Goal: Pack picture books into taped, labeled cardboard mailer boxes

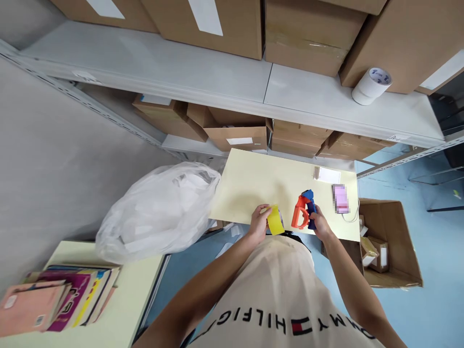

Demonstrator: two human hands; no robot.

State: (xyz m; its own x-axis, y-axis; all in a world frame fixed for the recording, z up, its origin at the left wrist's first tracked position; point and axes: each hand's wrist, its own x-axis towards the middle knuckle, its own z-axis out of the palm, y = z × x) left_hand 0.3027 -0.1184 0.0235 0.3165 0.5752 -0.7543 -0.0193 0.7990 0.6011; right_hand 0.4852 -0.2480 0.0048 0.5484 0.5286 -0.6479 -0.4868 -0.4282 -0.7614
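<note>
My left hand point(258, 222) is closed on a roll of yellow tape point(276, 221) near the front edge of the pale yellow table point(250, 179). To its right, my right hand point(321, 223) grips the blue handle of an orange and blue tape dispenser point(300, 212). A gap separates the roll from the dispenser. Beyond the right hand, a phone with a pinkish-purple screen point(340, 198) lies on the table with a white cable. A stack of white labels or cards point(327, 175) lies behind it.
A large white plastic bag point(159, 208) bulges at the table's left. Books point(68, 295) lie on another table. An open carton point(395, 241) stands on the floor to the right. Ahead, a shelf point(232, 92) bears cardboard boxes and white tape rolls point(366, 92).
</note>
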